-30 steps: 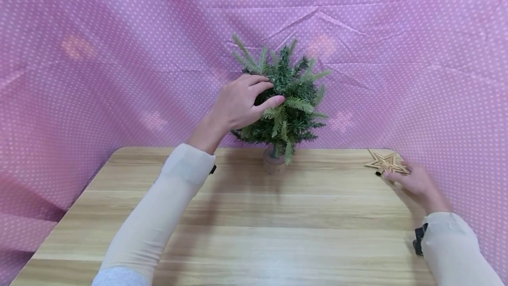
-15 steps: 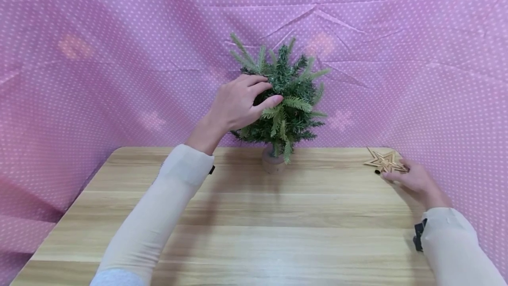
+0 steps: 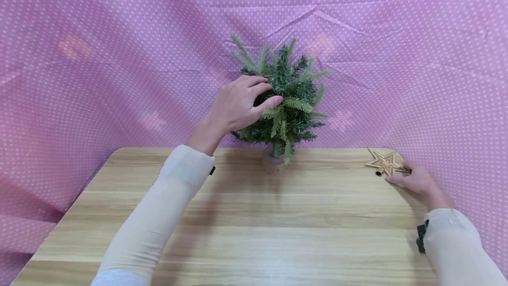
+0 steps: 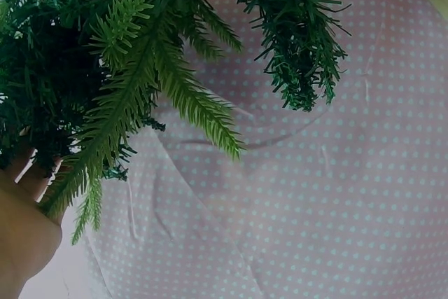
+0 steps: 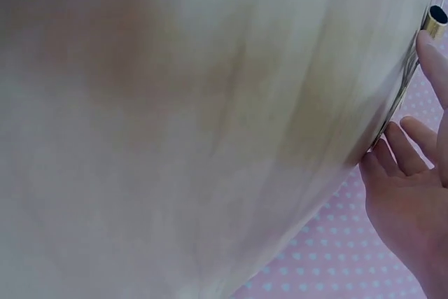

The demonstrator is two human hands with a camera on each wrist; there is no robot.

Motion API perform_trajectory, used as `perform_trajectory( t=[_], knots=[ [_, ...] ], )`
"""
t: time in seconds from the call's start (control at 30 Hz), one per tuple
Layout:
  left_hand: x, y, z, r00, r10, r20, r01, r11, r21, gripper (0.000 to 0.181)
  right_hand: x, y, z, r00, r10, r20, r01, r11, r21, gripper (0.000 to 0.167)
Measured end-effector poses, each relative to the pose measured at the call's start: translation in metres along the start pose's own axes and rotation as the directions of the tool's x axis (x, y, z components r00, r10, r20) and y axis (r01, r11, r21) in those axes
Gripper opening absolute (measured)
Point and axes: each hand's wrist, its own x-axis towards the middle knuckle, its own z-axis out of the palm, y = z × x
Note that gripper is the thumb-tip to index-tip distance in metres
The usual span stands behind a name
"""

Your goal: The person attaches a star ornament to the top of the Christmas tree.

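Observation:
A small artificial Christmas tree [image 3: 297, 85] stands upright in a round, pale base [image 3: 274, 164] near the back of the table. My left hand [image 3: 240, 103] holds the tree at its left side, thumb in front among the branches; some fingertips are hidden by needles. In the left wrist view, green branches [image 4: 126, 96] hang beside that hand. A gold star tree topper [image 3: 384, 162] with a short tube [image 5: 435, 22] lies flat at the back right corner. My right hand [image 3: 418, 183] is at the star's right point, fingers spread and thumb near the tube.
The wood-grain table [image 3: 254, 215] has rounded back corners, and the star lies close to its right edge. Behind and beside it hangs a pink polka-dot cloth [image 3: 158, 56]. A black strap piece [image 3: 421, 238] shows at the right wrist.
My right thumb has drawn back from the star's tube, and the hand sits slightly further right. The left hand and the tree have stayed in place.

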Motion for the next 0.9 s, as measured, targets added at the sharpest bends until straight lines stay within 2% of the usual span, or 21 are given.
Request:
perform_trajectory(
  t=[0.23, 0.33, 0.57, 0.73, 0.9],
  knots=[
    [-0.0001, 0.0000, 0.0009, 1.000, -0.006, 0.003, 0.006, 1.000, -0.003, 0.069, -0.0017, -0.0014, -0.0002, 0.998, 0.054, 0.027, -0.057, 0.992, 0.114, 0.112],
    [-0.0005, 0.0000, 0.0007, 1.000, -0.011, 0.003, 0.011, 1.000, -0.003, 0.069, -0.0012, -0.0022, 0.0006, 0.998, 0.050, 0.030, -0.053, 0.992, 0.111, 0.111],
    [-0.0011, 0.0015, 0.0003, 1.000, -0.020, 0.018, 0.020, 1.000, 0.003, 0.071, -0.0019, -0.0018, 0.0013, 0.998, 0.052, 0.045, -0.055, 0.996, 0.077, 0.089],
    [-0.0009, 0.0027, 0.0003, 0.999, -0.027, 0.025, 0.027, 1.000, 0.009, 0.073, -0.0011, 0.0005, 0.0018, 0.997, 0.057, 0.044, -0.062, 0.993, 0.103, 0.082],
    [-0.0015, 0.0019, 0.0000, 1.000, -0.030, 0.008, 0.030, 1.000, 0.005, 0.071, -0.0009, -0.0026, -0.0019, 0.996, 0.065, 0.068, -0.072, 0.991, 0.113, 0.087]
  ],
)
